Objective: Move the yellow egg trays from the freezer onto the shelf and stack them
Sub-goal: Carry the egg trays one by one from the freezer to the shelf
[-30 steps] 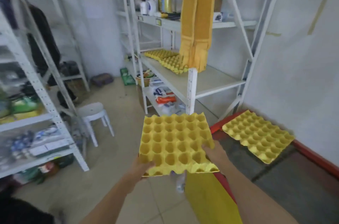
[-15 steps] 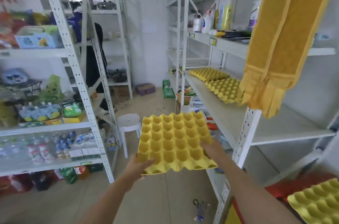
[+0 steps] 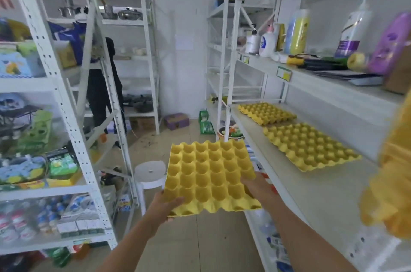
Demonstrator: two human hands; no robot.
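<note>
Beside white metal shelving [image 3: 295, 185], both hands [image 3: 165, 205] [image 3: 255, 185] grip one dimpled yellow egg tray [image 3: 209, 176].

Bare shelf [image 3: 315, 185] surface near two egg trays [image 3: 309, 146]; yellow cloth [image 3: 391, 187] alongside.

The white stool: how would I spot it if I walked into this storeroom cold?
Look down the aisle between the two white racks, to the tiled floor. Beside the left rack's post stands the stool, just left of the yellow egg tray being carried. It is the only round-topped white plastic seat there.
</note>
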